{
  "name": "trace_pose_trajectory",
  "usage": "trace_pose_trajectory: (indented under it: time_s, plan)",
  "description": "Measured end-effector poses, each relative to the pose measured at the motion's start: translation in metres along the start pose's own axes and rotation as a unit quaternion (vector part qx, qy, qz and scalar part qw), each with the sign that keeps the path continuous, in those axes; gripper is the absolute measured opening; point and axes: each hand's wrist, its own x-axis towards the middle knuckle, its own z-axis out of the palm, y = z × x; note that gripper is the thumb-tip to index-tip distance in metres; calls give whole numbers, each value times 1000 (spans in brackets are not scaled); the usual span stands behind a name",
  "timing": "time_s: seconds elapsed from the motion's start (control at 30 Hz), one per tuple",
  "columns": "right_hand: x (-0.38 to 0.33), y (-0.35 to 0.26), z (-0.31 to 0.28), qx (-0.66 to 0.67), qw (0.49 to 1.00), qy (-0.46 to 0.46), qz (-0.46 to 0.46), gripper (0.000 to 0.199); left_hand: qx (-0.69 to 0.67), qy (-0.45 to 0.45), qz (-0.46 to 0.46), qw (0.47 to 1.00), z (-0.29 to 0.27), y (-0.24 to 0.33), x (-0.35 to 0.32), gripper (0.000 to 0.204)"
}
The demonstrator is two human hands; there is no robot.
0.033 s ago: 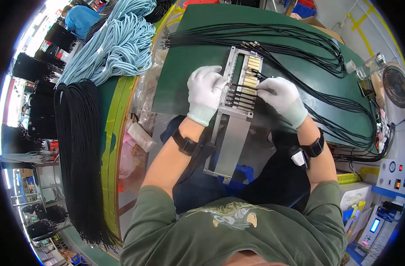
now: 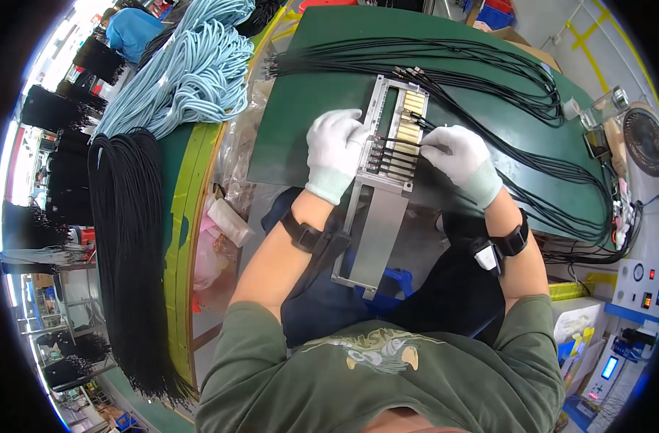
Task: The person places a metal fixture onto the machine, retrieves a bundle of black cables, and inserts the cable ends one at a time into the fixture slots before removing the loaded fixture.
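Note:
A long metal fixture (image 2: pixel 378 231) with a slotted comb at its top lies from the green table mat (image 2: pixel 300 108) down over my lap. Several black wires sit side by side in its slots. My left hand (image 2: pixel 334 150), in a white glove, grips the fixture's left edge beside those slots. My right hand (image 2: pixel 456 155), also gloved, pinches one black wire (image 2: pixel 401 141) by its end at the comb's right side. More black wires (image 2: pixel 488 61) with metal terminals fan across the mat behind the fixture and loop off to the right.
A light blue cable bundle (image 2: pixel 192 72) lies at the table's far left. A thick bundle of black cables (image 2: pixel 127 252) hangs over the yellow table edge. A small fan (image 2: pixel 643 137) and control boxes (image 2: pixel 636 285) stand on the right. A plastic bag (image 2: pixel 221 231) hangs by my left knee.

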Motion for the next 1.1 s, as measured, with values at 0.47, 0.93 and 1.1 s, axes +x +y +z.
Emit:
trace_pose_trajectory:
  time_s: [0.47,0.93,1.1]
  plan:
    - [0,0,0,-163,986,-42,-13,13,-40,-110,-117,986,-3,-5,-4,20]
    - [17,42,-6,-339,941,10,4,21,128,-143,130,973,16,13,-6,24]
    - [14,26,-14,-257,965,48,-39,17,-43,-85,-17,995,16,3,-2,22]
